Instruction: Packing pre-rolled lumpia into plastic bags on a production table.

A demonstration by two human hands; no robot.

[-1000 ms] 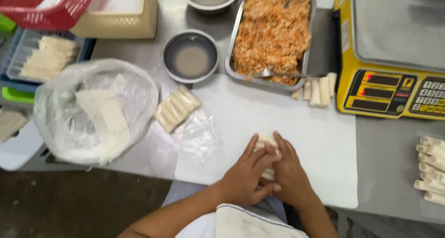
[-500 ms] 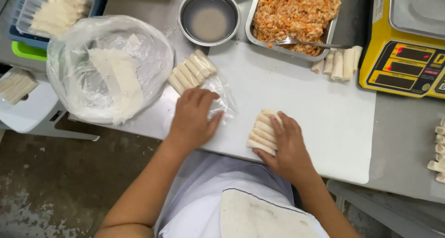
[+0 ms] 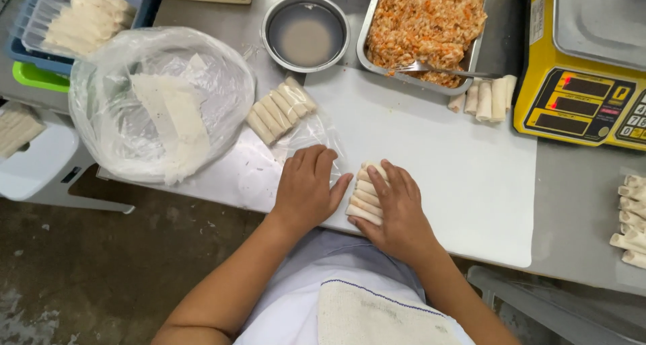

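now the right hand cups the rolls — left hand flat, empty, just beside.

Open white board right of the hands, hemmed by filling tray and scale.

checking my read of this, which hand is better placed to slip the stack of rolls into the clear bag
Right, probably. The right hand already lies on the stack of rolls, while the left hand lies flat on the clear bag beside it, placed to hold the bag down.
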